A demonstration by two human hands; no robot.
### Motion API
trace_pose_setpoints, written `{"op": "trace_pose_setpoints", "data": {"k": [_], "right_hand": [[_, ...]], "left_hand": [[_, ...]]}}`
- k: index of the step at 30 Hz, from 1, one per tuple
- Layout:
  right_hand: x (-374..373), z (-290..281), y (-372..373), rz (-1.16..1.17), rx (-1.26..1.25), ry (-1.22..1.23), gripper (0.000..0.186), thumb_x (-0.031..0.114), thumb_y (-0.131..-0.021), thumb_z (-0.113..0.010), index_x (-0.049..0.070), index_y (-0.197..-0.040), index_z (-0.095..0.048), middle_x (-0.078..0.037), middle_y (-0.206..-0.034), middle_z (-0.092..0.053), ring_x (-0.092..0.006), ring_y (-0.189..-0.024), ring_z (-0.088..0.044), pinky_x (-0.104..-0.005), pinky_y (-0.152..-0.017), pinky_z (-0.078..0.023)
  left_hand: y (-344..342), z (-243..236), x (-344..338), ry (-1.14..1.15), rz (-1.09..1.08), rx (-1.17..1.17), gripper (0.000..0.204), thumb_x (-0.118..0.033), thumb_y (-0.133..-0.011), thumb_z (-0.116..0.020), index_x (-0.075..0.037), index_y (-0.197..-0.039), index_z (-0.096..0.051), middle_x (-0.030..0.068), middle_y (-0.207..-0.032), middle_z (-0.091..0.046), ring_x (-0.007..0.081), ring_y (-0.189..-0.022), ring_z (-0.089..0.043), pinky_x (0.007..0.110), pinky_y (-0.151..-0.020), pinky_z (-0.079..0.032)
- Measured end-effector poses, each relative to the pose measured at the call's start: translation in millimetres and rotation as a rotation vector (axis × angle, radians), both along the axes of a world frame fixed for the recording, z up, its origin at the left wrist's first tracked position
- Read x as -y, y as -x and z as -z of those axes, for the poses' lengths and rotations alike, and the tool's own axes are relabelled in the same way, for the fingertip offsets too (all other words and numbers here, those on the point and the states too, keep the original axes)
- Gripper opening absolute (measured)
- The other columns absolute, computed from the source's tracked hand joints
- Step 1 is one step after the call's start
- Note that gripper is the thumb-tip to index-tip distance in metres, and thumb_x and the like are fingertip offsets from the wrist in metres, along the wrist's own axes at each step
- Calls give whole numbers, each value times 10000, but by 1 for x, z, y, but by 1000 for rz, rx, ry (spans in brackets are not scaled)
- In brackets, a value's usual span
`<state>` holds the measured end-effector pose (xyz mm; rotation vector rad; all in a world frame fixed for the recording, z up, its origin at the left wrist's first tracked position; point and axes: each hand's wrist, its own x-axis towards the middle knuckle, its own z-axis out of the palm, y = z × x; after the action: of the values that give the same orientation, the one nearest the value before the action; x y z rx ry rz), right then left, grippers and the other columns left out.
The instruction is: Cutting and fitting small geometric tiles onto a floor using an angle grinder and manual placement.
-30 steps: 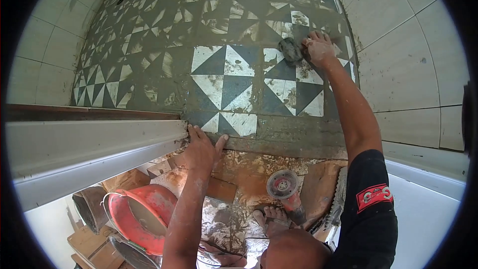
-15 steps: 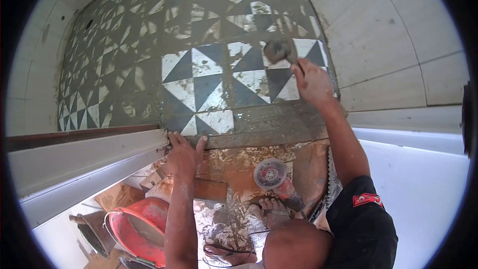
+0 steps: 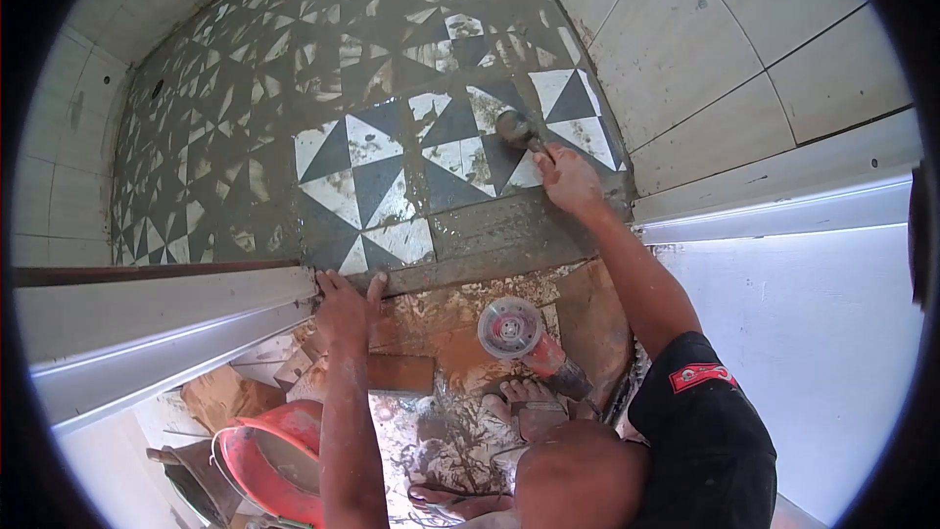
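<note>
My right hand (image 3: 573, 181) is closed round the handle of a dark mallet (image 3: 515, 129), whose round, mortar-smeared head is over a dark-and-white patterned floor tile (image 3: 455, 167). My left hand (image 3: 348, 304) rests with fingers spread on the near edge of the tiled floor, beside a white door frame (image 3: 166, 314). Grey wet mortar coats much of the pattern and fills a bare strip below the right-hand tiles.
An angle grinder (image 3: 534, 353) lies by my feet (image 3: 519, 402). At lower left are a red bucket (image 3: 240, 460) holding grey liquid, a dark container (image 3: 191, 495) and brown boards (image 3: 397, 372). Pale tiled walls (image 3: 705, 39) flank the floor; a white jamb (image 3: 774, 206) is at right.
My right hand has shifted toward me along the tiles, the mallet's handle now showing below its head. My left hand stays at the edge; the whole view has shifted.
</note>
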<state>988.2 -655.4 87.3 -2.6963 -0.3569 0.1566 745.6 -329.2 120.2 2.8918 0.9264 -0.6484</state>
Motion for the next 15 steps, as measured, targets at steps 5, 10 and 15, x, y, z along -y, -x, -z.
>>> {"op": "trace_pose_setpoints", "data": {"k": [5,10,15], "right_hand": [[6,-26,8,76,-166,-403,406,378,-1031,-501,12,-1119,-654,-174,-828,-694,-364,-768,-676,-461,-720,-519],[8,-16,13,192,-226,-568,421,391,-1041,-483,-3,-1037,-630,-164,-748,-634,-349,-715,-638,-467,-682,-485],[-1,33,-3,99,61,-356,449,413,-1048,-455,-3,-1010,-620,-210,-795,-639,-415,-781,-645,-501,-710,-482]], "left_hand": [[2,0,-5,4,-17,9,1045,-763,-946,-386,151,-1452,-387,313,-1527,-401,438,-1186,-634,472,-940,-560],[0,4,-1,-11,-13,4,1046,-766,-945,-382,151,-1450,-390,315,-1525,-404,437,-1185,-635,470,-940,-561],[-1,6,-4,-30,3,33,1048,-770,-945,-374,150,-1445,-399,313,-1527,-402,437,-1161,-648,467,-904,-579]]}}
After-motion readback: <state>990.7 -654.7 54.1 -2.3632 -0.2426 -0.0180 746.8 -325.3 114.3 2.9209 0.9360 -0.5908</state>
